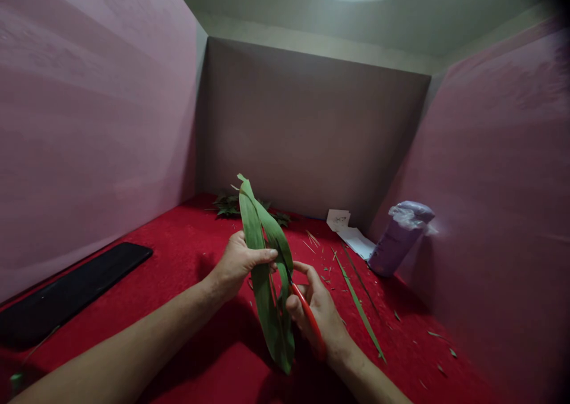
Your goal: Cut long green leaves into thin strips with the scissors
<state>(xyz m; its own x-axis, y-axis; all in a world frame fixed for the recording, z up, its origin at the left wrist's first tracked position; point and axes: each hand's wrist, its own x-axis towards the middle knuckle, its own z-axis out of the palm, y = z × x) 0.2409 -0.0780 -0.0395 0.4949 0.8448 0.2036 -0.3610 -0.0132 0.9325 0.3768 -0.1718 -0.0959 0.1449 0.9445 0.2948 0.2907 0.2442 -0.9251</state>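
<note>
Here the right hand (318,312) is closed around the red handles of a pair of scissors (307,318), whose blades run up and left into the long green leaves (266,273); the blade tips are hidden behind the foliage, so how far they bite cannot be told. The left hand (238,261) pinches the leaves about halfway up, thumb laid across the front, fingers behind, holding them nearly upright above the red counter (178,255). Judging by this, a cut along a leaf is in hand, and the next snip calls for the left hand to keep the blade of the leaf taut and flat while the scissors close along its length.

Just right of the hands a narrow green strip (358,306) lies on the cloth among small trimmings. Farther right a lilac wrapped roll (398,238) leans toward the pink wall, with white paper slips (350,229) beside it. A pile of leaves (231,205) sits at the far wall, and a flat black pad (71,291) lies at the left.
</note>
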